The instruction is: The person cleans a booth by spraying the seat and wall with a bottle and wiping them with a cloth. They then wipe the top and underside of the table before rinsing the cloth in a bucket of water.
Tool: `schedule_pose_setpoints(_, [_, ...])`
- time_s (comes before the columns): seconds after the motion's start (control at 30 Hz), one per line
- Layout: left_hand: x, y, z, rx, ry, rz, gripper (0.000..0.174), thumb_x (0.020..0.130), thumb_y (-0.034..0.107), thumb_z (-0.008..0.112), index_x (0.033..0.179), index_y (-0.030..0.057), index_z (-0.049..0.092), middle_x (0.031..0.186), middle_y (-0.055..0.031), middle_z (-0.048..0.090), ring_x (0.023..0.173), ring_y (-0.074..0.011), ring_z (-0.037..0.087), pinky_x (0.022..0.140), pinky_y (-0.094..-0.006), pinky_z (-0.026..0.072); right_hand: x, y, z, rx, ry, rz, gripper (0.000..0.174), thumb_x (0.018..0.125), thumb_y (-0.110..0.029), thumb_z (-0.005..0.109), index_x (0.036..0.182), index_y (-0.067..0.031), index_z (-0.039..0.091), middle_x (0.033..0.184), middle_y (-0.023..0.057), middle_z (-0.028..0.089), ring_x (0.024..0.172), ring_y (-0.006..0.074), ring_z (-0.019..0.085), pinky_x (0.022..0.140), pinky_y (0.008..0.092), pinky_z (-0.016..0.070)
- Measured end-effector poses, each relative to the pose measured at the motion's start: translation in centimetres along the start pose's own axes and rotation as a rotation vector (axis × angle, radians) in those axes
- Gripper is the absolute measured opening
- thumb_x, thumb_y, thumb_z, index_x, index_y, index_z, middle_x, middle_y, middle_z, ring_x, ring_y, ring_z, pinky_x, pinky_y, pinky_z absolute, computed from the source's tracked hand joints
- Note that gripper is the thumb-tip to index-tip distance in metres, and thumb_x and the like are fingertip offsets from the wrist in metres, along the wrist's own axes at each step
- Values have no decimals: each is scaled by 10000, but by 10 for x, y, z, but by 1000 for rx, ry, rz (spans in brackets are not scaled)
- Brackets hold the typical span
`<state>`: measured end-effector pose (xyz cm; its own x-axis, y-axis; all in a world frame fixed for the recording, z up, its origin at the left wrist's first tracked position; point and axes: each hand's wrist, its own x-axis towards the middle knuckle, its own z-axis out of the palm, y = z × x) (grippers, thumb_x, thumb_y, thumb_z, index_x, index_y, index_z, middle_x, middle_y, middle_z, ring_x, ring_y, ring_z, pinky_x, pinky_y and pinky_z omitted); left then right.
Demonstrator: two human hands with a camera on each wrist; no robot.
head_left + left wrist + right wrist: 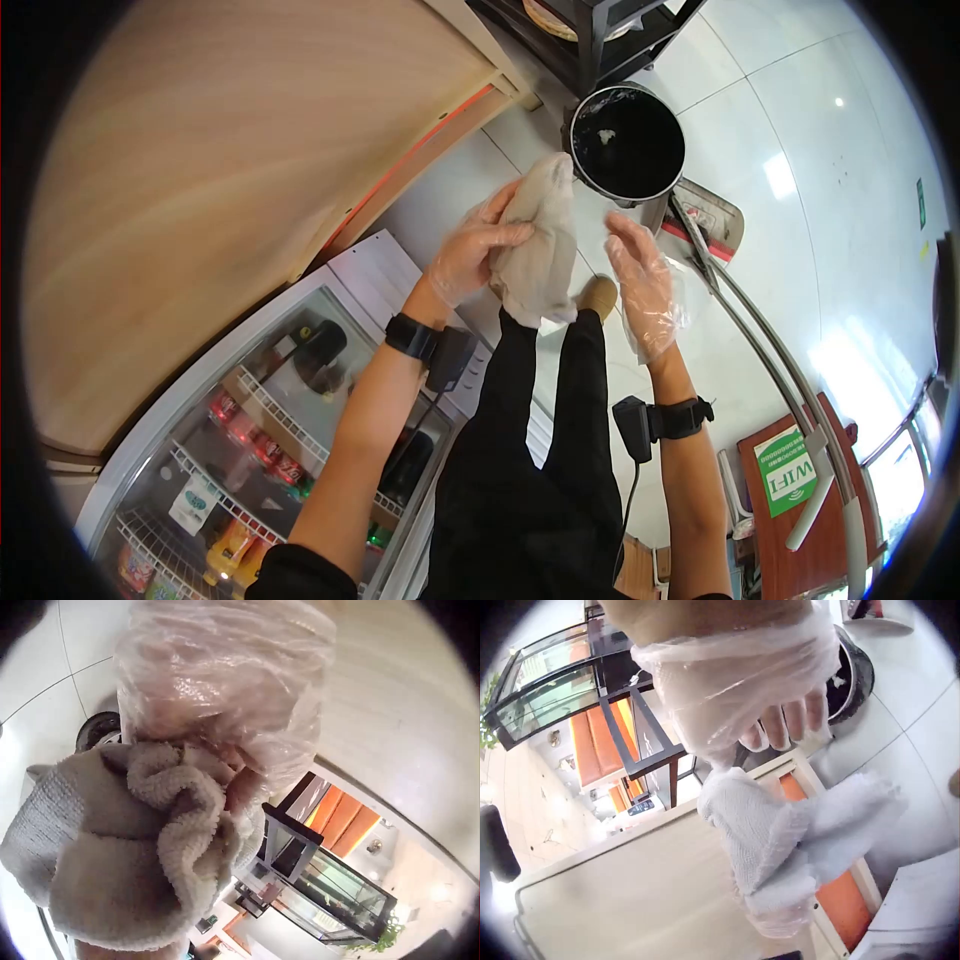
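Note:
A greyish-white terry cloth (540, 245) hangs in folds in front of my legs. My left hand (468, 252), in a thin clear plastic glove, grips it along its left side with the thumb over the front. In the left wrist view the cloth (112, 877) is bunched below the gloved hand (225, 682). To the right of the cloth, apart from it, my right hand (645, 285) wears a loose plastic glove too, fingers extended and holding nothing. The right wrist view has the cloth (769, 832) beneath that hand's fingers (776, 727).
A black round bin (645, 150) with a small pale scrap inside stands on the tiled floor ahead. Beside it lies a grey and red tray-like object (732, 222). A glass-fronted drinks cooler (265, 345) is at left, below a large wooden panel (220, 160). A green WIFI sign (787, 470) is at right.

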<state>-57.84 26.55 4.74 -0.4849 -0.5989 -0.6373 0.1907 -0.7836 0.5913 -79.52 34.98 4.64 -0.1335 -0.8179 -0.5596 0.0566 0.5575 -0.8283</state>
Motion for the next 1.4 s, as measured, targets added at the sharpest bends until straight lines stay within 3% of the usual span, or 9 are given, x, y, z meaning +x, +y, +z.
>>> schedule_pose_setpoints(0.17, [-12,-10,18,-77,-53,-18,701,914,172,716,1531,43,408,1439,-59,531,1315,-165,507,1119,-311,396,-15,-15,11,559,-315,308,631,1000,-354,657,1498,-26,450,1377,139,587,1299,229,526,1123,341,391])
schedule_pose_setpoints(0.4, [-24,-31,42,366,143,134,548,949,196,699,1414,22,468,1309,-87,571,1249,-183,520,1092,-340,428,-32,-2,27,348,-135,266,667,960,-270,709,1521,-47,427,1314,128,621,1102,224,635,903,319,536])
schedule_pose_setpoints(0.57, [-37,-48,50,341,301,-59,493,903,294,762,1236,13,532,1151,-81,616,941,-146,641,745,-283,566,-47,18,38,164,77,116,622,961,-215,678,1510,-46,439,1344,165,588,1183,251,597,987,351,499])
schedule_pose_setpoints(0.9, [-51,-88,47,638,371,-13,273,926,229,691,1047,37,540,980,-23,526,914,-100,477,816,-248,431,-52,40,23,82,85,280,618,1015,-370,622,1509,-42,447,1399,167,549,1239,235,563,1023,343,473])
schedule_pose_setpoints(1.0, [-63,-86,46,456,447,-41,215,909,209,647,986,58,515,956,-19,481,907,-99,434,811,-236,403,-53,12,15,86,-25,461,648,1023,-481,575,1492,-45,475,1358,139,585,1151,195,588,963,312,486])
schedule_pose_setpoints(1.03, [-66,-86,41,366,424,40,236,892,232,645,968,52,513,924,-20,484,835,-126,441,756,-275,419,-50,79,7,27,-138,66,717,1007,-575,557,1468,-27,507,1323,110,612,1087,173,597,905,292,485])
schedule_pose_setpoints(1.07, [-70,-86,37,274,401,121,258,875,254,644,949,45,511,891,-21,486,762,-152,448,700,-313,436,-48,75,7,21,-137,68,717,1007,-575,557,1468,-27,507,1323,110,612,1087,173,597,905,292,485])
schedule_pose_setpoints(1.13, [-78,-83,27,70,348,38,228,864,223,621,977,47,529,916,-30,512,813,-155,491,741,-305,461,-40,59,14,517,-271,565,764,996,-604,557,1474,-12,493,1316,100,621,1130,180,593,949,298,478])
schedule_pose_setpoints(1.4, [-98,-62,-5,-495,240,-178,407,888,129,613,1280,35,558,1168,-94,618,1071,-179,637,928,-316,531,-33,41,32,483,-463,418,586,982,-373,681,1393,23,550,1260,62,642,1126,151,591,983,318,485])
